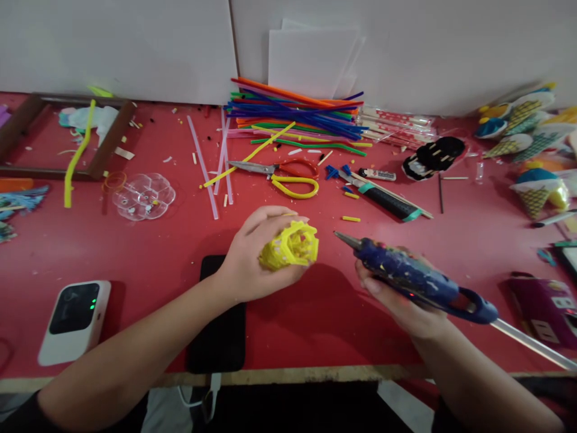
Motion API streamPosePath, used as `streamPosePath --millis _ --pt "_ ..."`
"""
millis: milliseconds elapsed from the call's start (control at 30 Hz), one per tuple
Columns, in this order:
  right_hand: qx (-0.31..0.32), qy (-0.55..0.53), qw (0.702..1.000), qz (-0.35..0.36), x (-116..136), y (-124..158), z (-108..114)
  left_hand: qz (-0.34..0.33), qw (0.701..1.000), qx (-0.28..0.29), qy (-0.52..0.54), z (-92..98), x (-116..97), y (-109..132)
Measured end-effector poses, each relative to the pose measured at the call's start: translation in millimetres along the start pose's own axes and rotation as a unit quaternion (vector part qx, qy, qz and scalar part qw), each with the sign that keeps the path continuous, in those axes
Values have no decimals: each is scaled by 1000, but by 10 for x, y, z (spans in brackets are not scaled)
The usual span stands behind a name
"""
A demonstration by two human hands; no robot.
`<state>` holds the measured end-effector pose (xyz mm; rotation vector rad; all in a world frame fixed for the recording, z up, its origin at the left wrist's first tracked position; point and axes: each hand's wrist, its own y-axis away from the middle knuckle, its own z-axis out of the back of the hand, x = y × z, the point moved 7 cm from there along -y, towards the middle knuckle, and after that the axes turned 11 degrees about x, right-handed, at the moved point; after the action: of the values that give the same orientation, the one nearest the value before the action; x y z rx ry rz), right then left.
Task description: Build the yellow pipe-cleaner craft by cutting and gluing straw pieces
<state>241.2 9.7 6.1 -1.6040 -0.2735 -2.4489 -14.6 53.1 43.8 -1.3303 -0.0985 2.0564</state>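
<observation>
A yellow hollow craft piece point(288, 245), seemingly built from fuzzy pipe-cleaner pieces, is held in my left hand point(256, 255). Its open, notched end faces right and up, and my fingers wrap round its sides. My right hand point(406, 300) grips a blue hot glue gun point(406, 273) from below. The metal nozzle points left at the yellow piece, a small gap apart from it. A clear glue stick point(532, 343) sticks out of the gun's rear. One short yellow piece point(350, 219) lies on the table beyond the nozzle.
Scissors point(279, 174), a utility knife point(387, 201) and a pipe-cleaner pile point(297, 117) lie behind my hands. A black phone point(216, 337) with a cable is under my left forearm, beside a white device point(74, 322). A clear flower-shaped tray point(144, 197) and brown frame point(103, 141) are left.
</observation>
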Motion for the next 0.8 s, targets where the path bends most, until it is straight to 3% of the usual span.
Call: streamPosePath --millis 167,333,800 --pt "30 136 974 177 437 15 -71 -26 992 -22 -123 68 -41 26" --pt "67 196 940 273 561 17 -138 -54 983 -31 -173 99 -86 37" --pt "55 215 928 298 618 51 -175 -91 973 -39 -211 106 -150 30"
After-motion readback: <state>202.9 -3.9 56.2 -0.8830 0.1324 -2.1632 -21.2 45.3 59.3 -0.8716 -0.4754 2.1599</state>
